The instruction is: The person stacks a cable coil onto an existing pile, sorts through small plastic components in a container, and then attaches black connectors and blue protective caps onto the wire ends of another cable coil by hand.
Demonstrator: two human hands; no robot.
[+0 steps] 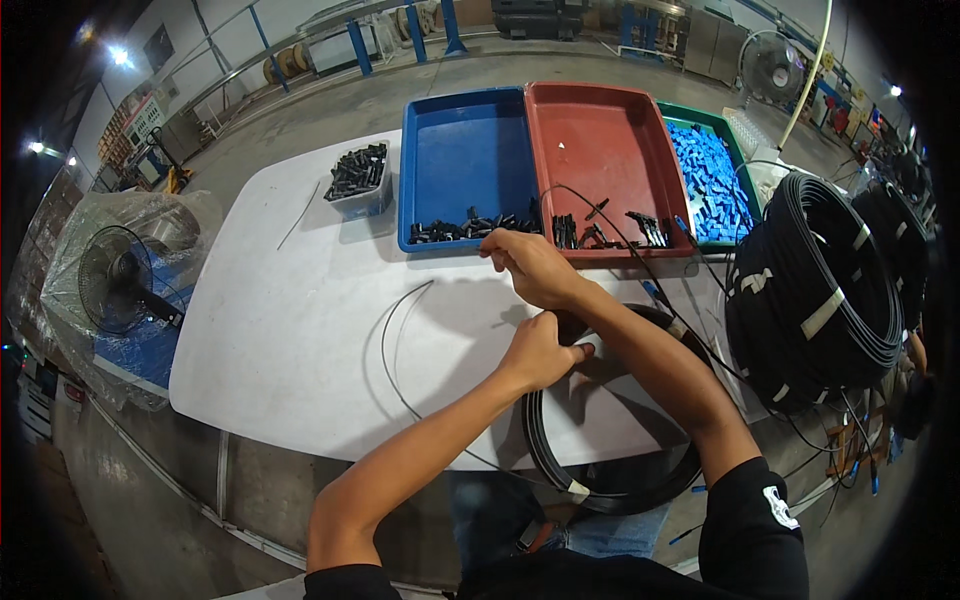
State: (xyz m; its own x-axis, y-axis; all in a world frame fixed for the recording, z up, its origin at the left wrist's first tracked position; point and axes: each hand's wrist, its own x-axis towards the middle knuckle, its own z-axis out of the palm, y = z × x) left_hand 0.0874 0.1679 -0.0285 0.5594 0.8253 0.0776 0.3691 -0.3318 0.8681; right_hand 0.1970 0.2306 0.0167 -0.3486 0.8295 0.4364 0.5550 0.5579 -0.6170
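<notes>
We'd steady the cable coil (537,440) 4 o'clock from our left hand (545,352) (fingers curled), right hand (540,268) at 12 (fingertips bunched), can't tell what either's clamping tbh.

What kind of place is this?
Probably a cable-assembly factory: a thick coil of black cable, small black parts in a blue tray, and large reels in the background.
</notes>
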